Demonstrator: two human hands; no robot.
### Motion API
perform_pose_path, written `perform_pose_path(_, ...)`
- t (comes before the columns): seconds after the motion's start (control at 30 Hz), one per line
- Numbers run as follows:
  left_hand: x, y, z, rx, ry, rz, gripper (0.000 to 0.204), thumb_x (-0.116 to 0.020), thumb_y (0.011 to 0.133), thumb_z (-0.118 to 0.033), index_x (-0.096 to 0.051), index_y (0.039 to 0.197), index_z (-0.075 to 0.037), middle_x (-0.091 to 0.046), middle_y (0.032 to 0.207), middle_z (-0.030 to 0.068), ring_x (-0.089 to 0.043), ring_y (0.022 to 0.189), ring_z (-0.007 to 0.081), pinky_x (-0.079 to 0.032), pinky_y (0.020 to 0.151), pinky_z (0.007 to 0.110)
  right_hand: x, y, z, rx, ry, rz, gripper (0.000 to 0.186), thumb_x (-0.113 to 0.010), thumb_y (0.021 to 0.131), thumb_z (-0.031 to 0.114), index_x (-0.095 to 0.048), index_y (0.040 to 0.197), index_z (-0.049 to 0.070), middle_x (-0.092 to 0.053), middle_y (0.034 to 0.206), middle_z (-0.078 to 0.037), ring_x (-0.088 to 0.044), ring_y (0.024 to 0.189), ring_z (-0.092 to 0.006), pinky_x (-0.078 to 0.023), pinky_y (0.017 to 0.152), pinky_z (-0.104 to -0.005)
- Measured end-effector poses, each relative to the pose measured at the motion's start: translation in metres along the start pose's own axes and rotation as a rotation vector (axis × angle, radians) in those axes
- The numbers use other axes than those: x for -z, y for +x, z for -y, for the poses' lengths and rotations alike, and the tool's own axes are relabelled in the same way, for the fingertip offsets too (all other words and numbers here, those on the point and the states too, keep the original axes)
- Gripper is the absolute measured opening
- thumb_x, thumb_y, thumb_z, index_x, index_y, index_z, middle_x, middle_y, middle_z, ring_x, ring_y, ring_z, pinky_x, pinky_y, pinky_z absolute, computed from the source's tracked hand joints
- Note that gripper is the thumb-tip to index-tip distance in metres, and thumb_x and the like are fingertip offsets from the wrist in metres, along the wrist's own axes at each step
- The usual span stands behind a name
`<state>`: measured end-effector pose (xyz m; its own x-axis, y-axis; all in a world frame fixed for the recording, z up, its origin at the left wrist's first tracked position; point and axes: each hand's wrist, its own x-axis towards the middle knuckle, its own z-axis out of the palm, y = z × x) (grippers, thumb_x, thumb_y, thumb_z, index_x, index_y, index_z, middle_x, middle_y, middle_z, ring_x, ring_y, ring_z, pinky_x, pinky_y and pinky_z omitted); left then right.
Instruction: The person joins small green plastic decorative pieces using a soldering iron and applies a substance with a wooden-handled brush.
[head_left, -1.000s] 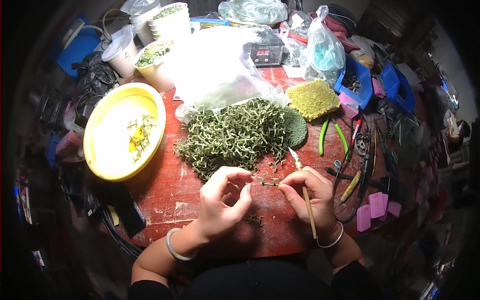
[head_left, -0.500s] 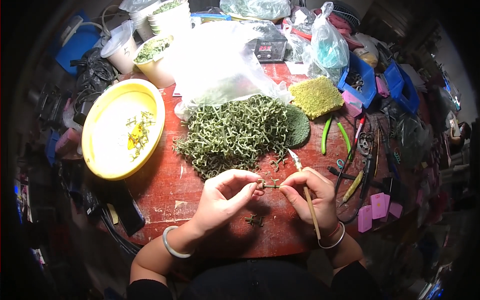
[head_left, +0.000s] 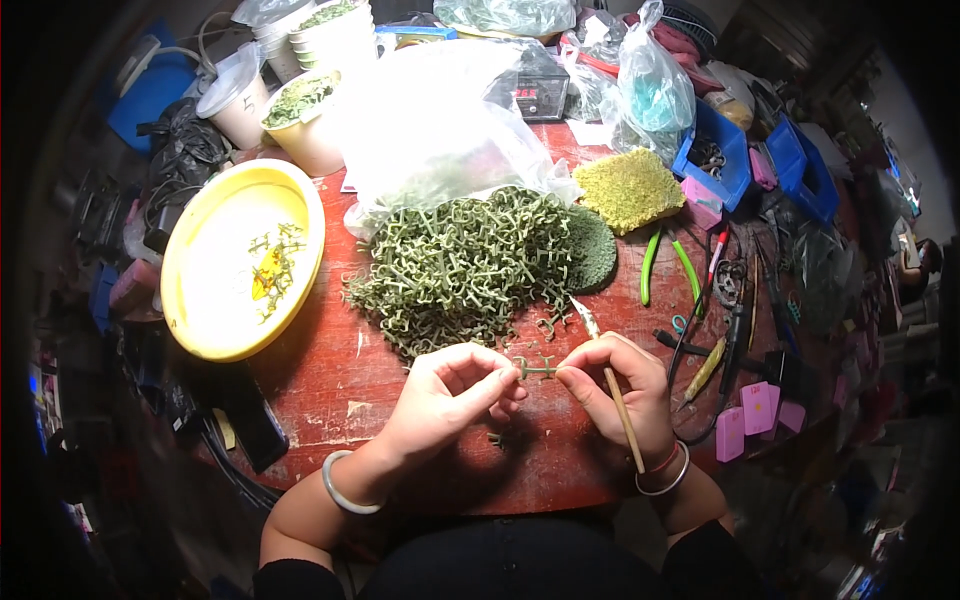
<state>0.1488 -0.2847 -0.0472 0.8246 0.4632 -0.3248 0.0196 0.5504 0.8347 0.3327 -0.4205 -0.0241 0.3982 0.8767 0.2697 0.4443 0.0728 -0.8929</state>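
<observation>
Between the fingertips of both hands stretches a small, thin green branched piece (head_left: 538, 369). My left hand (head_left: 445, 395) pinches its left end, the other fingers loosely curled. My right hand (head_left: 635, 395) pinches the right end between thumb and forefinger. That hand also holds a craft knife (head_left: 622, 415) with a wooden handle, its pointed blade tilted up and away. Just beyond the hands lies a large pile of similar green branched pieces (head_left: 450, 265). Close below my left fingers, a loose green bit (head_left: 497, 440) rests on the red table (head_left: 400, 440).
A yellow basin (head_left: 190, 320) with several green pieces stands left. A white plastic bag (head_left: 430, 130) lies behind the pile, beside a yellow sponge-like block (head_left: 630, 190) and a round green pad (head_left: 592, 250). Green-handled pliers (head_left: 651, 268) and pink blocks (head_left: 758, 408) are at right.
The green piece between my fingertips is turned slightly, and my left fingers sit a little lower. Less green shows on the table below my hands. The whole view has shifted slightly.
</observation>
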Motion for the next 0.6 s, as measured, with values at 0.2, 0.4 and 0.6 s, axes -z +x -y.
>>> perform_pose_path(0.2,0.003,0.002,-0.005,0.058,-0.044,0.129,0.011,-0.068,0.102,-0.009,-0.069,0.107,0.001,-0.074,0.096,0.0072,-0.069,0.082,0.0109,-0.057,0.074,0.026,0.002,-0.001,0.000,-0.019,0.013,0.003,0.009,-0.077,0.088,-0.001,-0.071,0.095,0.001,-0.066,0.080,-0.007,-0.063,0.068,-0.0126,-0.047,0.061,-0.0267)
perform_pose_path(0.4,0.005,0.000,-0.003,0.010,-0.029,0.117,0.010,-0.068,0.101,-0.007,-0.068,0.108,0.000,-0.074,0.096,0.0079,-0.069,0.083,0.0118,-0.058,0.074,0.027,0.003,-0.002,0.001,0.033,-0.014,0.048,0.012,-0.072,0.098,0.010,-0.070,0.103,0.000,-0.065,0.085,-0.008,-0.063,0.072,-0.0135,-0.048,0.064,-0.0275)
perform_pose_path(0.6,0.003,-0.001,-0.002,-0.059,-0.117,0.051,0.010,-0.068,0.101,-0.006,-0.067,0.109,0.000,-0.074,0.097,0.0089,-0.070,0.085,0.0140,-0.060,0.074,0.030,0.008,-0.012,-0.005,0.549,-0.170,-0.032,0.046,-0.059,0.105,0.046,-0.066,0.126,0.006,-0.056,0.095,-0.007,-0.055,0.081,-0.0194,-0.045,0.070,-0.0334)
